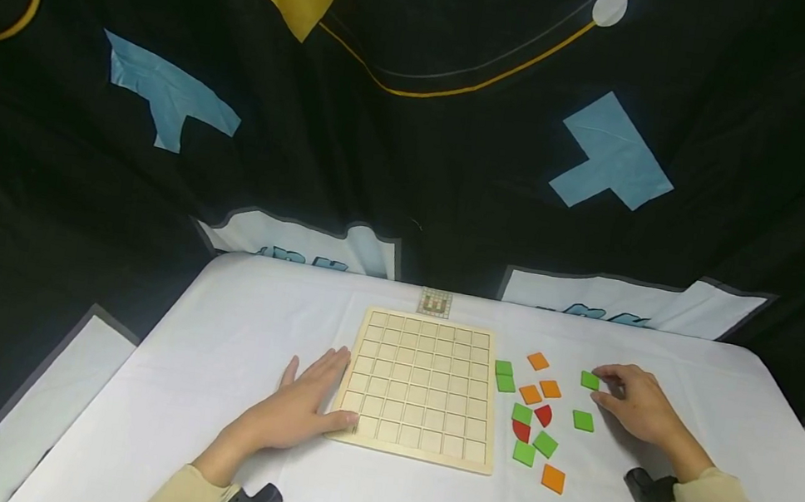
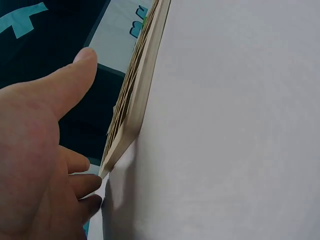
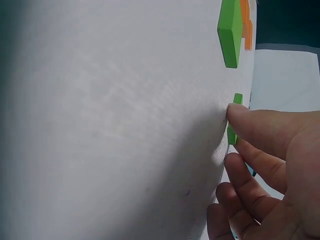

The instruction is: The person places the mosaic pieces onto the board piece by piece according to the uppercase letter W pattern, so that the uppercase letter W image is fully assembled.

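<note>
My left hand (image 1: 292, 412) lies at the left edge of a wooden grid board (image 1: 412, 456), fingers extended along its side and thumb over its lower left corner. In the left wrist view, the fingertips (image 2: 89, 186) are right at the board's corner, with the thumb raised. To the right of the board, my right hand (image 1: 639, 401) pinches a green square tile (image 1: 588, 380) between thumb and forefinger at the tabletop. The right wrist view shows the thumb partly covering that tile (image 3: 232, 136), with the other fingers curled below. Another green tile (image 1: 583, 421) lies just nearer.
Between board and right hand lie several loose pieces: orange squares (image 1: 553, 479), green squares (image 1: 524, 453) and red quarter-circles (image 1: 520, 430). A small patterned card (image 1: 435, 303) sits behind the board. White cloth (image 1: 212, 328) covers the table; a dark curtain (image 1: 411, 177) hangs behind.
</note>
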Action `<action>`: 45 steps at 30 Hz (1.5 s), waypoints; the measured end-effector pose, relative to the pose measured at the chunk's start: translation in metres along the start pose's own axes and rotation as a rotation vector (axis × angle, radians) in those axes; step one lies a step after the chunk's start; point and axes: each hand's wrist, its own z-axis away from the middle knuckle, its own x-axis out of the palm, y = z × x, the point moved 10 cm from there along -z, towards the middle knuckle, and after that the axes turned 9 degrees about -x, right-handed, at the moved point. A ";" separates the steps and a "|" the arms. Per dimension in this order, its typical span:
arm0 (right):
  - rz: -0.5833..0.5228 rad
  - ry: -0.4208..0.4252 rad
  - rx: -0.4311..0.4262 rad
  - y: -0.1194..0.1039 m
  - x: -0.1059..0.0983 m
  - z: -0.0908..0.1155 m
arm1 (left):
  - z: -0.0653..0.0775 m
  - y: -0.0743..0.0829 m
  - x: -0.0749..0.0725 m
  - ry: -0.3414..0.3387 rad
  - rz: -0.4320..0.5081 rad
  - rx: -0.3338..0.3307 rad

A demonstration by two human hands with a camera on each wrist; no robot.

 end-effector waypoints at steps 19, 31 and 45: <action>0.011 0.002 -0.019 -0.003 0.002 -0.002 | 0.003 0.003 0.005 -0.001 0.012 0.026; 0.005 0.016 -0.030 -0.004 0.000 -0.003 | 0.005 0.003 0.007 -0.014 0.013 0.057; -0.050 0.020 -0.013 -0.011 -0.006 -0.004 | 0.004 0.004 0.008 -0.017 0.007 0.074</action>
